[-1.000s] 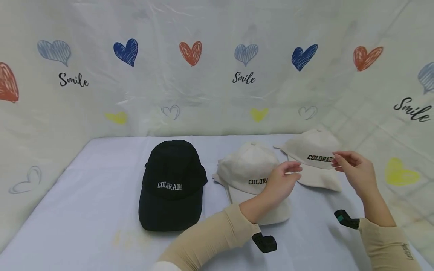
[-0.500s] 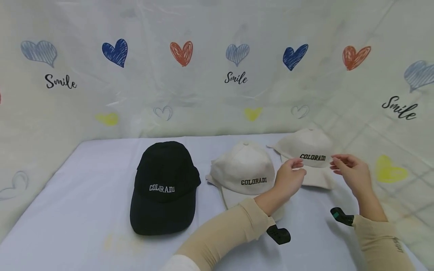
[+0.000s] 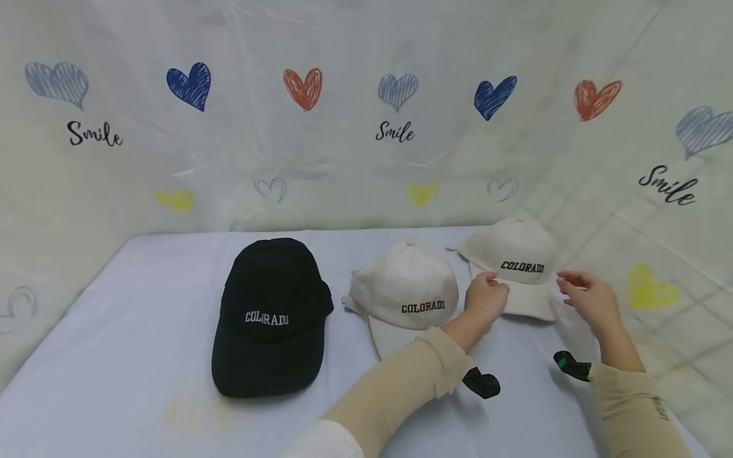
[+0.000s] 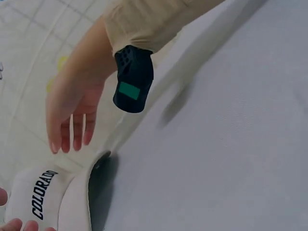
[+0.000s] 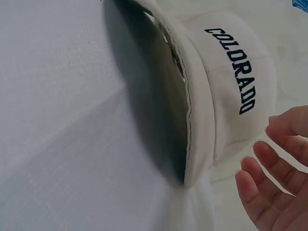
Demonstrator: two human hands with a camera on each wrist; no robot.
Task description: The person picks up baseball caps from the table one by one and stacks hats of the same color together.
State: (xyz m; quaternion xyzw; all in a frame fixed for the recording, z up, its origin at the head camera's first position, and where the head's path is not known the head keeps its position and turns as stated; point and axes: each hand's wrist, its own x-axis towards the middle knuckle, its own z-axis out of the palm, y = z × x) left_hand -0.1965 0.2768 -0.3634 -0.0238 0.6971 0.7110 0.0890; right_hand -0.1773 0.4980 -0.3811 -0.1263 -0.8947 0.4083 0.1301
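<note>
Three baseball caps lettered COLORADO lie on the white-covered table. The far right one is a cream cap (image 3: 509,245), and both hands are beside it. My left hand (image 3: 483,299) hovers in front of its left side, overlapping the brim in the head view, with fingers loosely bent. To the cap's right, my right hand (image 3: 592,302) has its fingers spread and relaxed. In the right wrist view a gap shows between those fingertips (image 5: 248,185) and the cream cap's crown (image 5: 240,62). Only a few left fingertips (image 4: 31,225) show in the left wrist view.
A second cream cap (image 3: 409,280) sits mid-table, its brim partly hidden by the left forearm. Farther left lies a black cap (image 3: 272,280). A heart-printed white sheet (image 3: 343,152) hangs behind the table (image 3: 149,318). Black wrist cameras (image 3: 482,383) jut from the sleeves.
My left hand has moved right, from over the middle cap to the far right cap's brim. The right hand has drawn slightly clear of that cap. The head view has turned slightly right.
</note>
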